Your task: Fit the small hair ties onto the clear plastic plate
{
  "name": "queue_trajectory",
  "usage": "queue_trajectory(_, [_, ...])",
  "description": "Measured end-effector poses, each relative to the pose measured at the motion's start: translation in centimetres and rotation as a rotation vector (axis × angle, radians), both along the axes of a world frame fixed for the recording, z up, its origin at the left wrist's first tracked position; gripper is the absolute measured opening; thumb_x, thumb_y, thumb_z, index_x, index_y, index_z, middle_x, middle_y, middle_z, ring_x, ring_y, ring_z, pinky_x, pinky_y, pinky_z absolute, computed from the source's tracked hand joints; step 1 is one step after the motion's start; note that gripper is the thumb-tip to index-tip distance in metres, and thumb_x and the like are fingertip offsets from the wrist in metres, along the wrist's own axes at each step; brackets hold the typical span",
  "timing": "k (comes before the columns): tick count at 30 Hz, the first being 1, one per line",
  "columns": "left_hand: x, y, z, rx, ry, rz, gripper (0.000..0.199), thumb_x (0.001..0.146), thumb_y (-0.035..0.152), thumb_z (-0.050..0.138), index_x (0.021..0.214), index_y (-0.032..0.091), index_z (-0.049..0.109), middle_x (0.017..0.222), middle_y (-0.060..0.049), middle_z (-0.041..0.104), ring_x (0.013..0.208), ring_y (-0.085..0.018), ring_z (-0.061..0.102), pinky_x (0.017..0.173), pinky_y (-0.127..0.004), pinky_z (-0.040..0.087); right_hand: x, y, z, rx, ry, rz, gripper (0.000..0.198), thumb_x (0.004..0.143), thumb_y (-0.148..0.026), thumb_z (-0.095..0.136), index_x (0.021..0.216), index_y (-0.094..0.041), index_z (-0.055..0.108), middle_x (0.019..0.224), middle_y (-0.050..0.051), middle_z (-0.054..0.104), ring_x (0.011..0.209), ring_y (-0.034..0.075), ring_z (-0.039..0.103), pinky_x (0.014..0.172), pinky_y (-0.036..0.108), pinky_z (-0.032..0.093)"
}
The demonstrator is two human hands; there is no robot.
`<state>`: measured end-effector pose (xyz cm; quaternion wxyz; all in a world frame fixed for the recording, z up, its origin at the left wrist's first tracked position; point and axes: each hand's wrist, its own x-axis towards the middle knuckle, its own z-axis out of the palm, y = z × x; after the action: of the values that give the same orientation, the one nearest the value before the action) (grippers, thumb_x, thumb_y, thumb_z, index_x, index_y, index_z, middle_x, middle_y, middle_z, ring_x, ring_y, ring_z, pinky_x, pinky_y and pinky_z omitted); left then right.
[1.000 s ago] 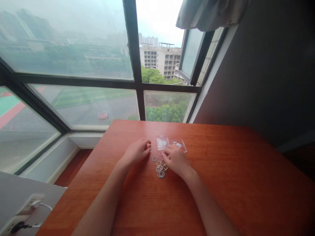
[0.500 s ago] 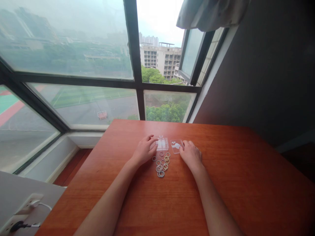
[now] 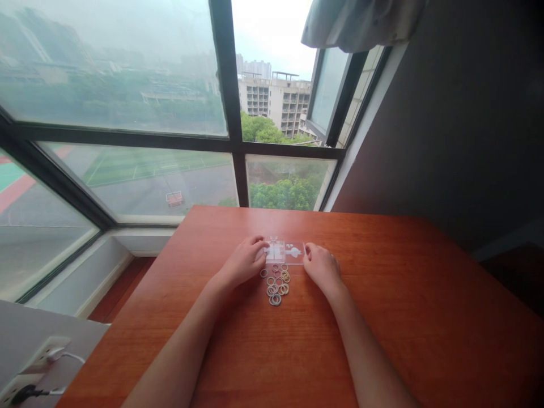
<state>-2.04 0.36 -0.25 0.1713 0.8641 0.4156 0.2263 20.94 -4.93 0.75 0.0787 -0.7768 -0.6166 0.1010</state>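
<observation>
Left hand (image 3: pixel 245 259) pinching clear square plastic box (image 3: pixel 275 252), right hand (image 3: pixel 323 265) pinching clear white-printed plastic panel (image 3: pixel 293 253), thin grey, yellow and pink rings (image 3: pixel 275 294) lie between hands.

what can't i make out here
Head view:
Left end of the clear box: behind fingers of the left hand.
How the right hand meets the clear panel: fingers hide it.
White marks on the panel: too small and blurred.
Number of rings: they overlap.
Top of the curtain: cut off by picture edge.
</observation>
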Motion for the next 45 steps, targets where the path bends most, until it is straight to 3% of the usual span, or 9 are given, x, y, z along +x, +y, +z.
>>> queue_trajectory(13, [0.2, -0.6, 0.9, 0.035, 0.043, -0.034, 0.029, 0.09, 0.028, 0.045, 0.108, 0.017, 0.065, 0.116, -0.012, 0.06, 0.105, -0.023, 0.058, 0.096, -0.036, 0.047, 0.1, -0.1, 0.2, -0.004, -0.007, 0.012, 0.019, 0.089, -0.025, 0.045, 0.103, -0.025, 0.058, 0.103, 0.004, 0.067, 0.09, 0.018, 0.063, 0.067, 0.026, 0.037])
queue_trajectory(31, [0.0, -0.8, 1.1, 0.032, 0.089, -0.024, 0.032, 0.09, 0.027, 0.045, 0.115, 0.018, 0.062, 0.124, -0.013, 0.056, 0.113, -0.026, 0.055, 0.1, -0.04, 0.045, -0.2, -0.4, 1.1, -0.056, 0.001, 0.004, 0.027, 0.087, -0.022, 0.045, 0.109, -0.026, 0.059, 0.104, 0.006, 0.068, 0.091, 0.021, 0.063, 0.068, 0.027, 0.039])
queue_trajectory(36, [-0.1, -1.2, 2.3, 0.08, 0.06, 0.008, 0.033, 0.087, 0.027, 0.05, 0.118, 0.019, 0.06, 0.13, -0.014, 0.051, 0.119, -0.028, 0.052, 0.101, -0.041, 0.043, 0.1, -0.5, 1.8, -0.021, 0.015, -0.015, 0.025, 0.089, -0.026, 0.047, 0.11, -0.025, 0.06, 0.099, 0.006, 0.069, 0.09, 0.02, 0.064, 0.067, 0.026, 0.037])
queue_trajectory(40, [-0.2, -1.7, 4.3, 0.086, 0.064, 0.014, 0.023, 0.087, 0.024, 0.048, 0.102, 0.019, 0.065, 0.103, -0.009, 0.064, 0.092, -0.021, 0.061, 0.084, -0.032, 0.048, 0.0, -1.0, 2.3, 0.073, 0.148, 0.11, 0.019, 0.088, -0.026, 0.05, 0.098, -0.023, 0.065, 0.086, 0.002, 0.07, 0.08, 0.016, 0.062, 0.065, 0.024, 0.036])
queue_trajectory(42, [-0.1, -2.2, 5.2, 0.007, 0.129, -0.022, 0.019, 0.086, 0.023, 0.048, 0.084, 0.019, 0.066, 0.081, -0.005, 0.065, 0.072, -0.016, 0.06, 0.066, -0.025, 0.045, -0.3, -1.3, 2.4, 0.078, 0.257, 0.254, 0.017, 0.087, -0.025, 0.05, 0.089, -0.022, 0.067, 0.078, 0.0, 0.069, 0.073, 0.014, 0.061, 0.065, 0.022, 0.036])
queue_trajectory(45, [0.2, -3.1, 5.9, -0.153, 0.201, -0.124, 0.013, 0.081, 0.024, 0.055, 0.078, 0.02, 0.067, 0.07, 0.0, 0.065, 0.059, -0.012, 0.055, 0.054, -0.021, 0.035, -0.8, -1.9, 2.4, 0.016, 0.383, 0.434, 0.017, 0.086, -0.025, 0.052, 0.084, -0.021, 0.068, 0.072, -0.002, 0.066, 0.066, 0.011, 0.057, 0.061, 0.02, 0.035])
